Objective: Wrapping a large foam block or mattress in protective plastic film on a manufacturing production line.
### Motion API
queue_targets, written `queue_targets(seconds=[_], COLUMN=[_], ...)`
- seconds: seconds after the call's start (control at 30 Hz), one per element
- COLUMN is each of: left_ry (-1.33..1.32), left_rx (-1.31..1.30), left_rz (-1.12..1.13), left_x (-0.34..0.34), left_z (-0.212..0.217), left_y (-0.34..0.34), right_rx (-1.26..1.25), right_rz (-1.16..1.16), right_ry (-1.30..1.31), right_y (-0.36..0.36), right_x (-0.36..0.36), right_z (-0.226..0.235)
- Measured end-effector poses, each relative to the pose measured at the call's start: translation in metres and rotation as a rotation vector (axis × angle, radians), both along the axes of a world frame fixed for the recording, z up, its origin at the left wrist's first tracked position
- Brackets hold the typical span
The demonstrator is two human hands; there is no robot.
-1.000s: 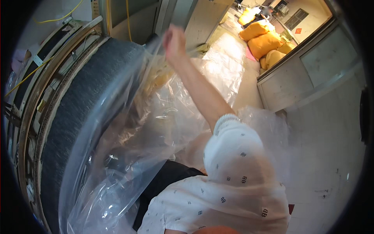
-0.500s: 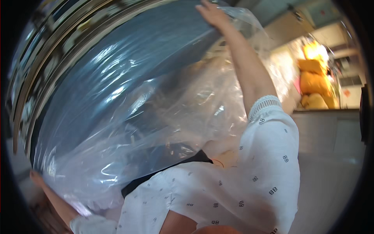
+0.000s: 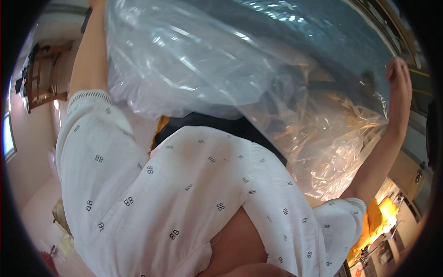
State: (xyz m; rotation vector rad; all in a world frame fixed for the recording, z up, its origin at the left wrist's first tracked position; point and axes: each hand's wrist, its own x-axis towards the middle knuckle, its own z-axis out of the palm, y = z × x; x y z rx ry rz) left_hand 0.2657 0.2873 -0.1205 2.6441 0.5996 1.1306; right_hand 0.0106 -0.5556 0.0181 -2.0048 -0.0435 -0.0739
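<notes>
1. Big swing in the view since half a second ago: back then one raised arm ran up the right side and the plastic-wrapped mattress filled the left. Now the mattress (image 3: 295, 41) sits across the top and upper right of the frame, and both arms are up on it.
2. Right hand (image 3: 400, 87), far right: fingers straight and loosely spread, pressed flat on the clear plastic cover (image 3: 194, 69), not pinching it. The left arm runs up the upper left, but the left hand is cut off at the top edge, so can't tell what its fingers are doing.
3. My read: they've gone from one-handed to bracing the thing at both ends, so it looks steadied rather than lifted.
4. The cover hangs in loose, crinkly folds down to centre right, over the white patterned shirt (image 3: 184, 194).
5. Room: wooden chair (image 3: 41, 74) at the upper left against a pinkish wall, yellow bags (image 3: 385, 214) at the lower right.
</notes>
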Motion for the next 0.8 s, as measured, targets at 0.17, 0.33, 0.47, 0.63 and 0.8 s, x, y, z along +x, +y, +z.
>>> queue_targets(seconds=[0.17, 0.33, 0.47, 0.63, 0.8], left_ry=[-0.077, -0.130, -0.156, -0.282, -0.362], left_rx=[-0.111, -0.249, -0.490, -0.421, -0.336], left_rz=[-0.091, -0.110, -0.133, -0.037, -0.069], left_x=[0.000, -0.024, -0.048, 0.012, 0.003], left_z=[-0.004, 0.007, 0.024, -0.011, -0.001], left_y=[-0.064, -0.107, -0.192, -0.096, -0.143], right_rx=[0.465, -0.430, -0.542, -0.413, -0.349], right_rz=[1.207, 0.058, -0.325, 0.238, 0.074], right_ry=[0.816, 0.001, -0.103, -0.059, -0.086], right_y=[0.124, 0.115, 0.096, 0.175, 0.178], right_x=[-0.125, -0.148, -0.158, -0.172, -0.156], right_z=[-0.036, -0.114, -0.090, -0.181, -0.216])
